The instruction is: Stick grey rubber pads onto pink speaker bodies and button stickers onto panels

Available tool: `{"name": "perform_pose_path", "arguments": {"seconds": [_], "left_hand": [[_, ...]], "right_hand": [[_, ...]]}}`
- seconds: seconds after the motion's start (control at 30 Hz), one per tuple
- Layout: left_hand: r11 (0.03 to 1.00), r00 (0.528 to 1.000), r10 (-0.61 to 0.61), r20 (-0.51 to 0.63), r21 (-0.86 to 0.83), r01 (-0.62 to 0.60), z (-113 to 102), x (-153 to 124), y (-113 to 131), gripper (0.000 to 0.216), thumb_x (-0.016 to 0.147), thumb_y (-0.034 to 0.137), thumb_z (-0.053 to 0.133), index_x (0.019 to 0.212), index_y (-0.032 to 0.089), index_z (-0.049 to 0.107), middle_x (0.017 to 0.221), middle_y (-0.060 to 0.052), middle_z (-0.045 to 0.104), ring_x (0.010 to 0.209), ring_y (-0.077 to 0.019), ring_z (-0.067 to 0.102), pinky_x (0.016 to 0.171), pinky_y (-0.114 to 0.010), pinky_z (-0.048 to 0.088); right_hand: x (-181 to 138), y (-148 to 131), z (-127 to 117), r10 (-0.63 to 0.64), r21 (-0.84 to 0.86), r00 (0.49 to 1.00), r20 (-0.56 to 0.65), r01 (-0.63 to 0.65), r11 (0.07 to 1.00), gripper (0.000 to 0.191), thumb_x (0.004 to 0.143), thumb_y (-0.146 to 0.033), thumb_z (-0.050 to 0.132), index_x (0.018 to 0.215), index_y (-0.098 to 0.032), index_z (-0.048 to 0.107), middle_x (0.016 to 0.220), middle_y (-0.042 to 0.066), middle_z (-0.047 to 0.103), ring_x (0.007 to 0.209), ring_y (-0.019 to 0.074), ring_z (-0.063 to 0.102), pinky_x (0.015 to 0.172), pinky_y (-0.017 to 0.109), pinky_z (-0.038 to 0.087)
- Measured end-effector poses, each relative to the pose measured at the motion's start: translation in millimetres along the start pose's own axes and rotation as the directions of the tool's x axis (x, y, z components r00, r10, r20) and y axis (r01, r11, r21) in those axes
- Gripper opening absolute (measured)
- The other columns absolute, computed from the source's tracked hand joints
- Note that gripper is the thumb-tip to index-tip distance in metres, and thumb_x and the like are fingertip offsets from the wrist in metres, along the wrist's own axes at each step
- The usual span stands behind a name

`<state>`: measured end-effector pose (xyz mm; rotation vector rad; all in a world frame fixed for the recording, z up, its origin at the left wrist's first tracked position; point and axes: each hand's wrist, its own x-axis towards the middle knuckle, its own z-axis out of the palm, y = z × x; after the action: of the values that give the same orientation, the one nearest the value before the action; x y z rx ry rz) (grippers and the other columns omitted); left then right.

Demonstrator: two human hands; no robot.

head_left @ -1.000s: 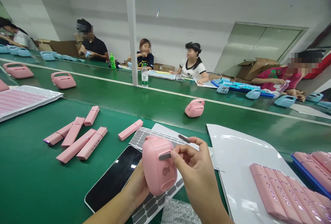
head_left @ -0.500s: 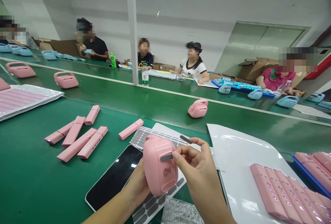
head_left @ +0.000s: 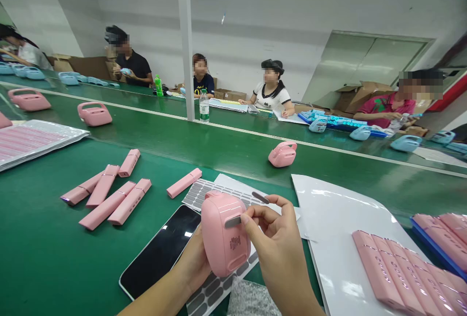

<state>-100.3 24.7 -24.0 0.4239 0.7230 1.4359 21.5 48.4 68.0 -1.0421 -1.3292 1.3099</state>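
Note:
My left hand [head_left: 195, 257] is wrapped round a pink rounded device [head_left: 221, 248] with small printed text, holding it up over the table. On the device's side, my right hand [head_left: 275, 238] pinches the end of a grey oval sticker [head_left: 232, 221] between thumb and finger, the sticker lying at a shallow recess. A second grey oval sticker [head_left: 260, 198] clings to the raised index fingertip of the same hand. Sheets of grey stickers [head_left: 209, 296] lie beneath the hands. A black-screened phone [head_left: 160, 253] rests to the left, partly behind my left wrist.
Several pink bar-shaped devices [head_left: 109, 184] lie at left, and more pink bars [head_left: 394, 267] stand in a row on white sheets [head_left: 339, 219] at right. A pink handled device [head_left: 282, 154] sits on the green belt [head_left: 233, 143]. Bubble wrap [head_left: 251, 299] lies in front; several co-workers sit opposite.
My hands and the pink device hold nearly the same pose, the sticker still at the recess. The pink handled device on the belt has shifted slightly right. A co-worker at far right has raised their hands.

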Motion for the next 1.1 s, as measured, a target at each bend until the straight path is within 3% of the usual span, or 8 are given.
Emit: {"name": "perform_pose_path", "arguments": {"seconds": [0.33,0.6,0.7,0.8,0.87,0.97,1.1], "left_hand": [[1.000,1.000,0.002,-0.029,-0.008,-0.002,1.7,-2.1,1.9,0.033,0.087,0.032,0.049,0.116,0.021,0.058,0.106,-0.009,0.066,0.090,-0.0194,0.060,0.079,-0.032,0.047],[1.000,0.993,0.016,-0.117,0.002,-0.016,9.8,-4.3,4.3,0.015,0.077,0.025,0.062,0.078,0.013,0.069,0.105,-0.009,0.065,0.082,-0.0183,0.059,0.077,-0.030,0.047],[0.999,0.993,0.014,-0.119,-0.041,-0.019,9.1,-3.2,3.5,0.017,0.078,0.025,0.061,0.090,0.015,0.069,0.109,-0.008,0.065,0.089,-0.0197,0.059,0.080,-0.031,0.047],[0.997,0.997,0.020,-0.070,-0.074,-0.025,9.7,-3.4,3.9,0.034,0.082,0.026,0.057,0.115,0.021,0.059,0.116,-0.009,0.062,0.106,-0.0232,0.056,0.090,-0.036,0.044],[0.997,0.999,0.014,-0.044,-0.078,-0.017,10.3,-3.7,4.2,0.044,0.083,0.028,0.055,0.127,0.023,0.049,0.120,-0.010,0.060,0.112,-0.0257,0.053,0.093,-0.039,0.042],[0.997,0.998,0.017,-0.053,-0.071,-0.020,9.2,-3.4,3.1,0.051,0.084,0.028,0.054,0.134,0.025,0.041,0.123,-0.009,0.059,0.115,-0.0274,0.051,0.093,-0.040,0.042],[0.995,0.997,0.056,-0.057,-0.076,-0.060,4.5,-2.0,0.2,0.053,0.085,0.024,0.052,0.136,0.027,0.037,0.123,-0.008,0.058,0.115,-0.0262,0.051,0.091,-0.037,0.044]], "right_hand": [[-3.2,0.7,2.5,-0.045,-0.077,0.999,-0.031,0.042,0.996,0.042,0.075,-0.032,0.064,0.104,-0.026,0.035,0.076,-0.002,0.063,0.078,0.0206,0.058,0.074,0.037,0.045],[0.0,13.0,6.8,-0.199,-0.104,0.976,-0.084,0.190,0.976,0.036,0.077,-0.029,0.062,0.104,-0.027,0.038,0.080,-0.002,0.057,0.079,0.0189,0.056,0.076,0.038,0.045],[4.2,16.6,6.2,-0.190,-0.022,0.982,-0.023,0.189,0.982,0.040,0.077,-0.032,0.064,0.107,-0.027,0.039,0.104,0.003,0.057,0.094,0.0209,0.055,0.086,0.041,0.043],[5.4,14.7,6.9,-0.059,0.158,0.988,0.145,0.036,0.987,0.050,0.078,-0.036,0.062,0.117,-0.029,0.031,0.124,0.007,0.052,0.105,0.0243,0.054,0.088,0.045,0.043],[5.1,11.7,8.1,0.001,0.213,0.979,0.202,-0.044,0.976,0.056,0.077,-0.034,0.064,0.119,-0.030,0.029,0.127,0.006,0.051,0.107,0.0242,0.053,0.090,0.044,0.042],[5.9,9.0,8.8,0.042,0.215,0.981,0.192,-0.083,0.973,0.058,0.074,-0.030,0.068,0.117,-0.030,0.030,0.124,0.004,0.054,0.103,0.0221,0.056,0.084,0.037,0.046],[9.6,11.5,6.0,0.015,0.286,0.972,0.235,-0.083,0.955,0.051,0.078,-0.032,0.065,0.114,-0.029,0.029,0.122,0.004,0.055,0.102,0.0205,0.056,0.079,0.033,0.048]]}}
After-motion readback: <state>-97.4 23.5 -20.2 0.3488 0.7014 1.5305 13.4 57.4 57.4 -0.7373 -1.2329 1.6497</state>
